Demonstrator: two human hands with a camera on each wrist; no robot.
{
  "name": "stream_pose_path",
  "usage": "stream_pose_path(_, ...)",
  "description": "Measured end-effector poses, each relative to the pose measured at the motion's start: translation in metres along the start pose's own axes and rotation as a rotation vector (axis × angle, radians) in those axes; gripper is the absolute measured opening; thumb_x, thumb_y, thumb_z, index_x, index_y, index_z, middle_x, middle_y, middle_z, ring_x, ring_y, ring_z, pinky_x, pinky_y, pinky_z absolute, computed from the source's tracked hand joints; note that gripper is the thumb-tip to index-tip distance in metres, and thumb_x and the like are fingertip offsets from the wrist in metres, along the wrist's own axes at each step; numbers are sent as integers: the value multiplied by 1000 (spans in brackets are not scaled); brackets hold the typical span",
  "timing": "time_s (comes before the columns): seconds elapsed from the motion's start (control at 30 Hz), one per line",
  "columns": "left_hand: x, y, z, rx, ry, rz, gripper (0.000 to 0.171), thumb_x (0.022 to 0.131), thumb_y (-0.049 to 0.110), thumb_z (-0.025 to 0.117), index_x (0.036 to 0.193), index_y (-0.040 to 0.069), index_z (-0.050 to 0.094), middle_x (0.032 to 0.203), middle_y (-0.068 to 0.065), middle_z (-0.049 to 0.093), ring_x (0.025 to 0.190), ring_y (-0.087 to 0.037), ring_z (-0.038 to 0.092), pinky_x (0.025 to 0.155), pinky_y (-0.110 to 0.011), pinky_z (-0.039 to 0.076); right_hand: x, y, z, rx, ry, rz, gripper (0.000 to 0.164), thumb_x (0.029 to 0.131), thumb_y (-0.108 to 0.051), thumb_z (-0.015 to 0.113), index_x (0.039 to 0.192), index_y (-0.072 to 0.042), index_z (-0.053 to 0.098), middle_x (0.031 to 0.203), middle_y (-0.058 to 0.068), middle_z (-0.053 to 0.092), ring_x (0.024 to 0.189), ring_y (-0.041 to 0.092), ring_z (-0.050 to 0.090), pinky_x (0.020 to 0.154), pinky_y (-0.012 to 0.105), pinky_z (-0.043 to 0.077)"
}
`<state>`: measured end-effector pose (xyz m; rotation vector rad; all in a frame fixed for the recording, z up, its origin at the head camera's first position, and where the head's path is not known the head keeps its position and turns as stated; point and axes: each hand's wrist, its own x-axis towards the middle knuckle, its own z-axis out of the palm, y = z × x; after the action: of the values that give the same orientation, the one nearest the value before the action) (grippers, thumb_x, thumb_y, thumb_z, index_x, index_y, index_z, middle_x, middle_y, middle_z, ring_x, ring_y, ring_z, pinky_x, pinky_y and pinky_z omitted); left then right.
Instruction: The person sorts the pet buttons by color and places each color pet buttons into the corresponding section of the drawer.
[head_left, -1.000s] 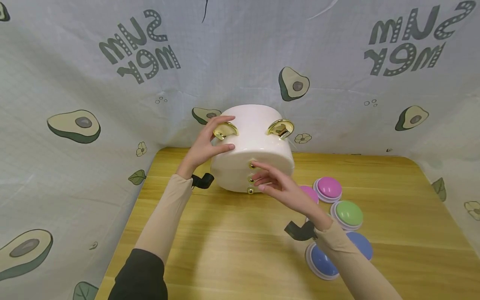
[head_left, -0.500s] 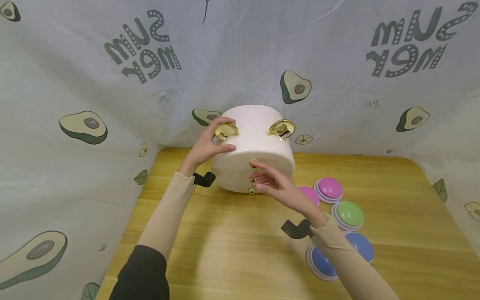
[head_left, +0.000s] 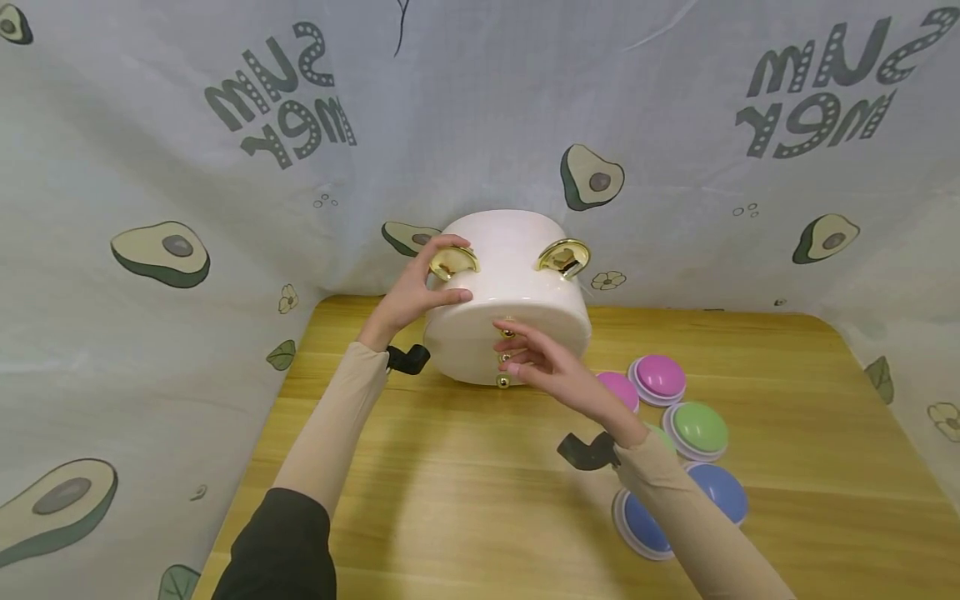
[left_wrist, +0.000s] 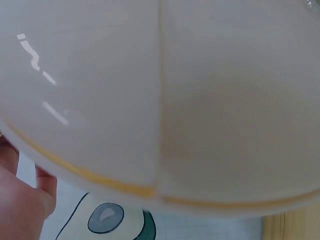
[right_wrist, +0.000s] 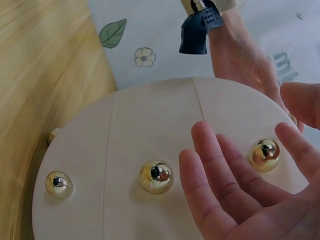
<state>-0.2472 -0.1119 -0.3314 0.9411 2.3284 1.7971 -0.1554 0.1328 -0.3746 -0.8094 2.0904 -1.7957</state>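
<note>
With our left hand (head_left: 409, 293) curled about one gold ear (head_left: 455, 262) of the white box (head_left: 510, 279) at the counter's (head_left: 450, 483) back, we have our right hand (head_left: 553, 367) loosely spread, holding nothing, nearer the gold knobs (right_wrist: 156, 177) lined down its front.

Bent at the lower edge of a glossy white, rounded body (left_wrist: 100, 100), the left hand (left_wrist: 22, 205) has its fingertips hidden behind the rim. Above the grip, white glints streak the surface. To its right, a golden-yellow band (left_wrist: 95, 177) follows the rim and a thin yellowish line (left_wrist: 161, 75) runs upward. Below, beside the fingers, hangs pale fabric (left_wrist: 200, 227) with a printed green-and-cream avocado (left_wrist: 125, 230); farthest right is light brown wood-grained surface (left_wrist: 292, 227).
</note>
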Motion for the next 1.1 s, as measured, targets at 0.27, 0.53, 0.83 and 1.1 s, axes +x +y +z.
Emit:
stream_pose_path(0.27, 5, -19, -2, -7, 2, 21, 62, 81, 6, 75, 134, 12, 43, 138, -5, 40, 125, -19, 35, 105, -44, 23, 7, 1, -4, 32, 4, 44, 54, 97, -7, 54, 147, -9, 34, 133, 23, 48, 114, 45, 51, 93, 42, 46)
stream_pose_path(0.53, 6, -21, -4, -4, -31, 44, 62, 83, 14, 76, 134, 14, 42, 139, -3, 38, 126, -18, 34, 106, -45, 22, 9, 3, -3, 113, 10, 48, 52, 97, -6, 55, 145, -5, 36, 135, 24, 46, 116, 49, 48, 96, 54, 40)
stream_pose_path(0.83, -2, -14, -1, 5, -62, 13, 64, 84, 3, 71, 137, 12, 38, 141, -4, 35, 130, -18, 30, 107, -45, 19, 1, 2, -2, 129, 16, 31, 49, 97, -2, 54, 143, 0, 38, 131, 27, 49, 113, 49, 51, 94, 48, 44)
stream_pose_path(1.1, -12, -8, 6, 39, -67, 19, 65, 84, 20, 75, 138, 15, 38, 141, 1, 34, 132, -15, 28, 108, -45, 19, -14, -3, 0, 123, 3, 40, 47, 96, -2, 54, 141, 0, 41, 129, 27, 51, 112, 49, 51, 94, 48, 44)
